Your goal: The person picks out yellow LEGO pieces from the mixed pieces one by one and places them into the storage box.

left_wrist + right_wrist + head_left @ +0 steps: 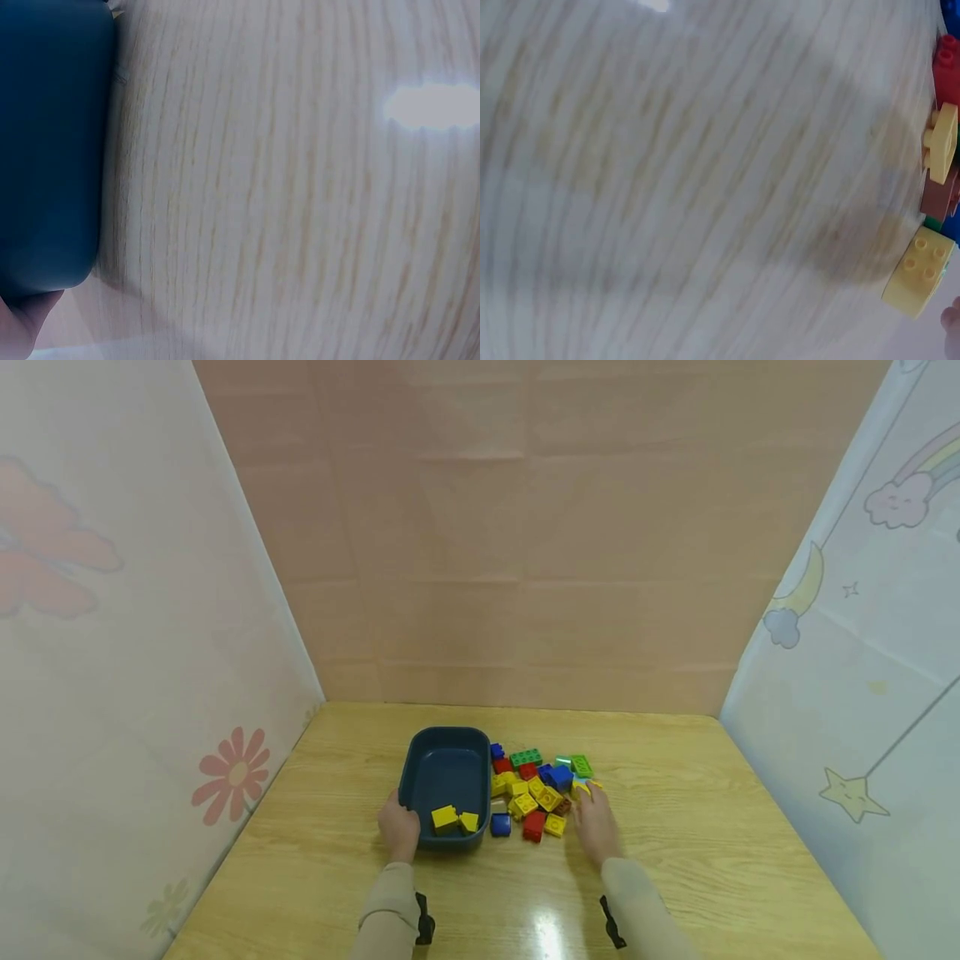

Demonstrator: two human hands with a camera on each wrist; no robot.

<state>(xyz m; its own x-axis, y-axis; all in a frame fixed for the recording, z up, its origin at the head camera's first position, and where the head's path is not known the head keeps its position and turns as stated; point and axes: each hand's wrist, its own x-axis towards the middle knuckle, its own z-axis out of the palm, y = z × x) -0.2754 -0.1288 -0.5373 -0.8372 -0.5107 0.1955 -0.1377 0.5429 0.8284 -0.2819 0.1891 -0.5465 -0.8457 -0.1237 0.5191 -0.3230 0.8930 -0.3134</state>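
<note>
A dark blue plastic tray stands on the table with two yellow bricks inside its near end. My left hand grips the tray's near left side; in the left wrist view part of that hand shows against the tray's corner. At the right edge of a brick pile, my right hand reaches to a yellow brick. The right wrist view shows fingertips close beside a yellow brick, with a gap visible between them.
Loose toy bricks lie right of the tray: yellow ones, a red one, blue ones and a long green one. Paper-like walls enclose the wooden table at the back and both sides.
</note>
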